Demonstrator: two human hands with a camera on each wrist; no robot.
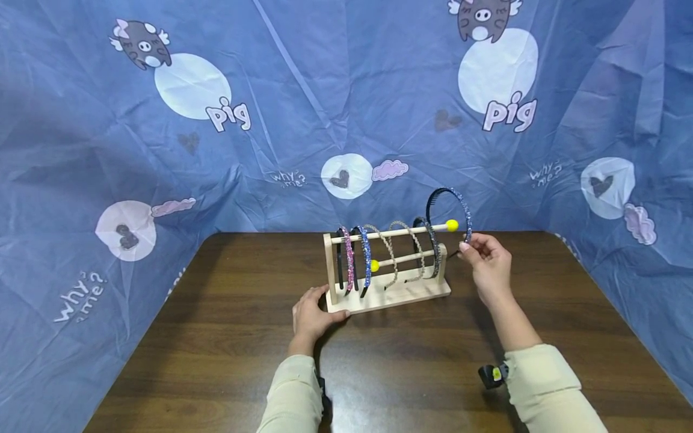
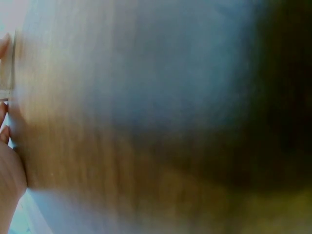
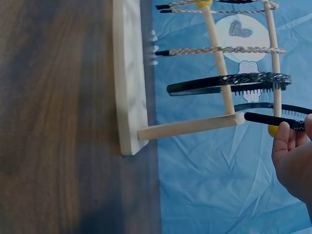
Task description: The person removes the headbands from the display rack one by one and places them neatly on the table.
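Observation:
A wooden headband rack [image 1: 400, 296] with two rods stands on the table. At its left end my left hand [image 1: 311, 316] holds the corner of the base, thumb along the front edge. My right hand [image 1: 491, 261] pinches a blue glittery headband [image 1: 467, 210] near one tip. That headband's loop is at the yellow ball [image 1: 452, 225] of the upper rod. Hanging on the rack are a pink headband [image 1: 349, 258], another blue headband [image 1: 366, 258], two braided beige ones and a dark glittery headband [image 3: 243, 79]. The left wrist view is mostly blurred table, with part of the hand [image 2: 9, 170].
The brown wooden table [image 1: 233, 361] reaches to a blue printed cloth [image 1: 303, 90] hung behind and at the sides. A second yellow ball [image 1: 375, 266] ends the lower rod. A black wrist camera [image 1: 491, 376] sits by the right sleeve.

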